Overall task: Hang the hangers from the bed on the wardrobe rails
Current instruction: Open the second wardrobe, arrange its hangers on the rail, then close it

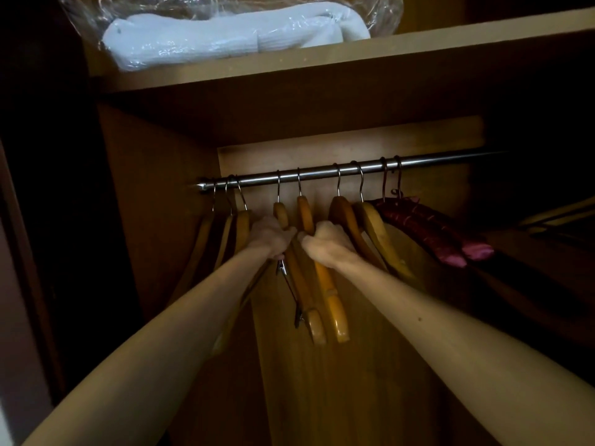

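1. Far left of the metal wardrobe rail: a bunch of three wooden hangers, hooks over the rail, bodies packed close and dropping into shadow.
2. Left hand comes next, arm reaching up from the bottom left. Its fingers are curled round the neck of a wooden clip hanger, just under the hook. That hanger's hook is on the rail, and its metal clips poke out right below the hand and again lower down.
3. Right beside it, the right hand grips the neck of a plain yellowish wooden hanger, thumb wrapped across the front. Hook is over the rail too. The two hands are nearly touching, and the two hangers run down side by side towards the camera.
4. To the right of the hands: another pair of wooden hangers on the rail, leaning off to the right.
5. Then two padded hangers in dark red/pink satin, also hooked on, last in the row.
6. Further right the rail goes dark, can't make out much there.
7. Up top, the wooden shelf holds a folded white blanket in a clear plastic bag, sitting over the left half of the rail.
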A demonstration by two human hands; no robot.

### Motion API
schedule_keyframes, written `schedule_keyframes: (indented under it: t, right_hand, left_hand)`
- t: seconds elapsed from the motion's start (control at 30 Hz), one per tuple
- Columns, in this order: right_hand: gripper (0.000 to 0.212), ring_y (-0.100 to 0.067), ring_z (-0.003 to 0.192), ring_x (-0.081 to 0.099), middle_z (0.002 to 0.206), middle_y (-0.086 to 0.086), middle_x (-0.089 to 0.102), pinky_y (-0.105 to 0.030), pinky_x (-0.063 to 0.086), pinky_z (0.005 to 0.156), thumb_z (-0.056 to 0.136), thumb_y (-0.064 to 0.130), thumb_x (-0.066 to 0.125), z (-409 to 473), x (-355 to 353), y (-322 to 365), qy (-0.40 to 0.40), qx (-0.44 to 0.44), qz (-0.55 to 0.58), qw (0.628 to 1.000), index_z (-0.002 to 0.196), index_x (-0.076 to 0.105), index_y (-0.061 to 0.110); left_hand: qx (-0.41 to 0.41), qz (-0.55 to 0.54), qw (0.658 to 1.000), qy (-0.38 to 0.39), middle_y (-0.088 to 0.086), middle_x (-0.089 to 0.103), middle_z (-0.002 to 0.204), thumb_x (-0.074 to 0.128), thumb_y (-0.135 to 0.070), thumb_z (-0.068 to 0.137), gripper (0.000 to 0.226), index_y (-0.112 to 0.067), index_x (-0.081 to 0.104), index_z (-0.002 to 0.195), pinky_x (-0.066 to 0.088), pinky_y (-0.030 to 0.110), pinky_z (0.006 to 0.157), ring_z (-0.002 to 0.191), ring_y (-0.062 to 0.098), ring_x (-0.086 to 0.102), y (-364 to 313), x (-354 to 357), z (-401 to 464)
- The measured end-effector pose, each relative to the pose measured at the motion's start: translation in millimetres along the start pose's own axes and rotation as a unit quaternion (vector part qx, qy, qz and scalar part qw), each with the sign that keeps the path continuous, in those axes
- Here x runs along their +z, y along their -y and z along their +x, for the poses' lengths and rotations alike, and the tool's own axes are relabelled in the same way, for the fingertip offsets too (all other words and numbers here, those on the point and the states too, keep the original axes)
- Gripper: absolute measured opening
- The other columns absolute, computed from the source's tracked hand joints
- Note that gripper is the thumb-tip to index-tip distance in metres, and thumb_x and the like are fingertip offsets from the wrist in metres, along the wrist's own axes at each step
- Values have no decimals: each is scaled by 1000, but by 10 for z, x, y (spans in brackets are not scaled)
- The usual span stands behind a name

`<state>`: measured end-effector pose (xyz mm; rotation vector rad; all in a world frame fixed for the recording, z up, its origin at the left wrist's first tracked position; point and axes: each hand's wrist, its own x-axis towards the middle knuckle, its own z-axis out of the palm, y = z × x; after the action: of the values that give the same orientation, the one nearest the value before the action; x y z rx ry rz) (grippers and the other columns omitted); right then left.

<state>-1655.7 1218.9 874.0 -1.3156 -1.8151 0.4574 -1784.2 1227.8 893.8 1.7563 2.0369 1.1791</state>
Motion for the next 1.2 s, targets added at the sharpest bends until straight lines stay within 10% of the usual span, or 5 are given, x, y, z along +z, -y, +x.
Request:
schedule_keyframes:
  t: [0.27,0.4,0.53,0.8,1.2]
  right_hand:
    - [31,-14,74,59,83,3,61,-27,47,62,98,45,56,-378,-162,-58,-53,-59,-67,995,108,65,17]
    - [42,-4,84,61,107,11,68,-19,48,73,96,43,59,-1005,-305,-266,-51,-93,-30,994,134,56,24]
    - [17,5,91,66,101,19,70,-19,55,82,96,27,62,-1759,-484,-659,-17,-120,55,991,112,69,26]
    - [25,-10,54,63,62,6,65,-33,50,47,91,16,61,-2856,-409,-2166,-3,97,-17,995,66,62,21]
    - [21,-18,76,69,76,3,71,-37,60,73,89,24,58,-3571,-591,-3114,26,322,-174,930,76,74,26]
  left_hand:
    - [40,187,979,-72,5,70,104,67,-41,91,26,-16,70,98,59,38,81,89,22,69,-10,-47,-339]
    - [211,225,930,-200,2,57,119,66,-36,91,33,-17,62,117,57,36,81,106,22,62,-65,9,-1129]
    - [405,97,876,-243,0,55,112,63,-27,93,19,-14,66,107,46,14,65,100,9,54,-12,315,-1955]
    - [390,-56,916,76,-7,62,97,61,-25,94,11,-17,66,101,56,32,65,78,9,61,265,2008,-2819]
    - [298,25,907,297,1,73,115,66,-46,91,50,-19,61,132,59,36,83,101,19,70,-13,3629,-3103]
